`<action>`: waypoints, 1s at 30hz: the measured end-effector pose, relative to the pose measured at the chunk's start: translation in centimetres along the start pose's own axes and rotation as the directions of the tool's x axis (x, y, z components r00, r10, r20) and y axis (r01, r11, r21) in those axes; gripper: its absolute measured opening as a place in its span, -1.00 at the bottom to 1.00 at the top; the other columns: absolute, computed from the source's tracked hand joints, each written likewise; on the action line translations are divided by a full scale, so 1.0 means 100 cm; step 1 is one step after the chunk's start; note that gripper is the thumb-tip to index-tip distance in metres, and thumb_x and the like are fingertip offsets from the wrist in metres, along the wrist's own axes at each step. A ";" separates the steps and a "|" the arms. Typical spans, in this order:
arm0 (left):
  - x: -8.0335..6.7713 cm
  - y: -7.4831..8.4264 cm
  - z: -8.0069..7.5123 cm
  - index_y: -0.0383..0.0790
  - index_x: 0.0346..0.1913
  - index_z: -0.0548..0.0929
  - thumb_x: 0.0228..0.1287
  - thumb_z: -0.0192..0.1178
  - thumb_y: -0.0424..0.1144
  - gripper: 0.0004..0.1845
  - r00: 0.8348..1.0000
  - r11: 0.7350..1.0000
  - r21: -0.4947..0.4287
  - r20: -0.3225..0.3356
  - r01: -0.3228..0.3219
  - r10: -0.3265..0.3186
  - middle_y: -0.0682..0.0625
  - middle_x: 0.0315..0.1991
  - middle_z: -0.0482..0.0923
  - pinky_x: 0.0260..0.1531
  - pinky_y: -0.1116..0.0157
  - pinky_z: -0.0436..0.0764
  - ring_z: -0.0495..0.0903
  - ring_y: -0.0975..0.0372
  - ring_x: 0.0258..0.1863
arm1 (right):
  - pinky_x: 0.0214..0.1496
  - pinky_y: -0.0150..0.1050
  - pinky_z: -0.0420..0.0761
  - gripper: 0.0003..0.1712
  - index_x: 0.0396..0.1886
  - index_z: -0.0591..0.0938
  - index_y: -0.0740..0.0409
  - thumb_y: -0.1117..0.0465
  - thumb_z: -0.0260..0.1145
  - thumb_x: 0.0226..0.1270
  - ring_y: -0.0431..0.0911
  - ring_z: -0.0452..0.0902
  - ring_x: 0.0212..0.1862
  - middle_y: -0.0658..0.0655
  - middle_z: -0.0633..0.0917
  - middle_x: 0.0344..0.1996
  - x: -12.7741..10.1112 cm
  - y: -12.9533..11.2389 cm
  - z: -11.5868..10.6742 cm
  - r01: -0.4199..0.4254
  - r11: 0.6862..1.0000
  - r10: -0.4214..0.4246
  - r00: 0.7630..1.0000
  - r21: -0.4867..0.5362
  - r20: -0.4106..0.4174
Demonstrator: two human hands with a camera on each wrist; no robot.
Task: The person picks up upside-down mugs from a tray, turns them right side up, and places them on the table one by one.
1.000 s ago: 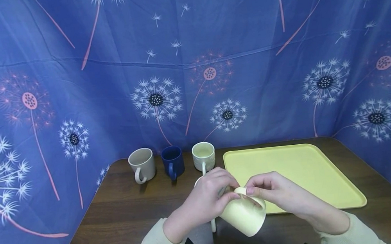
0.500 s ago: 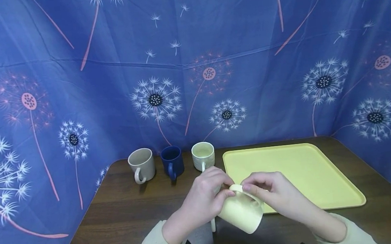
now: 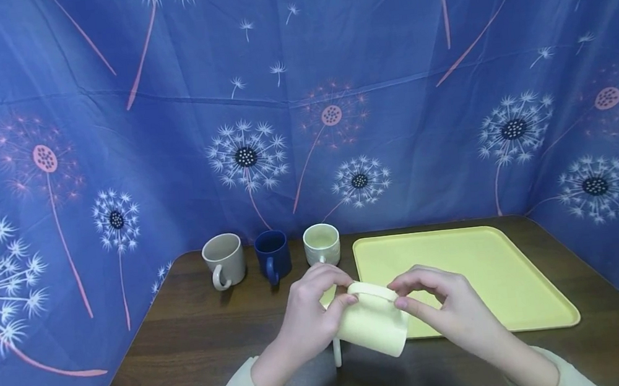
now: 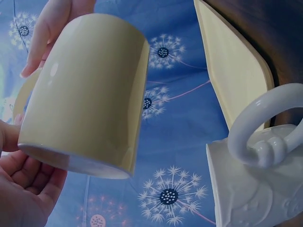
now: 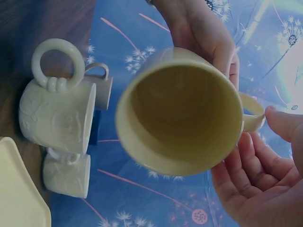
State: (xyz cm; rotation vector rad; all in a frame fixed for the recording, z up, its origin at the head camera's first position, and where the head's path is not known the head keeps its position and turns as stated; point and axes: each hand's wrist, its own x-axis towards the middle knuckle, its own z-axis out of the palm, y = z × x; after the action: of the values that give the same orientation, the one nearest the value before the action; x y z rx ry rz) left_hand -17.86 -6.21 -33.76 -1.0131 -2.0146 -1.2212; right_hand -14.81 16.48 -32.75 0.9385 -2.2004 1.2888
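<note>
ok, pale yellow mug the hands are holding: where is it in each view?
Head: pale yellow mug low centre, tilted, between left hand and right hand.
Left wrist: upper left, base toward camera.
Right wrist: centre, open mouth toward camera.
Shared landmark: yellow tray, at top right in left wrist, bottom left in right wrist.

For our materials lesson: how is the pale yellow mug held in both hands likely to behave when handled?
The yellow mug probably stays rigid: its wall holds shape between the left hand and right hand. Its glossy glaze, seen by the left wrist, may be slippery. Laid on its round side it could roll, though the handle would likely stop it.
</note>
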 end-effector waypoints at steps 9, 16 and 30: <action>-0.005 0.000 0.004 -0.21 -0.34 0.67 0.00 0.39 -0.42 -0.86 0.992 0.999 -0.043 -0.125 0.013 -0.019 0.04 -0.37 0.64 -0.16 0.32 0.57 0.57 0.25 -0.25 | -0.03 -0.56 0.46 -0.56 -0.18 0.65 -0.01 0.39 0.52 -0.11 -0.31 0.58 -0.16 -0.10 0.68 -0.25 -0.005 0.003 0.007 0.001 0.992 -0.014 0.994 -0.125 -0.104; -0.010 -0.001 0.015 -0.26 -0.35 0.65 -0.03 0.38 -0.44 -0.85 0.974 0.995 -0.065 -0.221 -0.073 0.057 -0.04 -0.38 0.63 -0.18 0.34 0.55 0.57 0.20 -0.30 | 0.01 -0.55 0.45 -0.49 -0.18 0.65 0.10 0.49 0.53 -0.23 -0.28 0.52 -0.13 -0.01 0.66 -0.27 -0.009 0.008 0.016 0.081 0.991 -0.100 0.978 -0.110 -0.182; -0.016 -0.002 0.021 -0.25 -0.32 0.65 0.01 0.38 -0.40 -0.85 0.983 0.994 -0.099 -0.184 -0.036 0.017 -0.05 -0.35 0.64 -0.19 0.32 0.57 0.58 0.20 -0.27 | -0.14 -0.51 0.53 -0.51 -0.27 0.65 0.12 0.59 0.48 -0.26 -0.22 0.54 -0.20 0.02 0.65 -0.35 -0.006 0.015 0.015 0.190 0.980 -0.197 0.957 -0.052 -0.212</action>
State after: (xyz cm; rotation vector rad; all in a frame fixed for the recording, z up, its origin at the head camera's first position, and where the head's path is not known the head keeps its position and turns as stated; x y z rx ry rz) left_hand -17.31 -4.83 -35.98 -0.9357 -1.8088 -1.3634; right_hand -15.47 15.86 -34.76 0.9295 -1.9068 1.2008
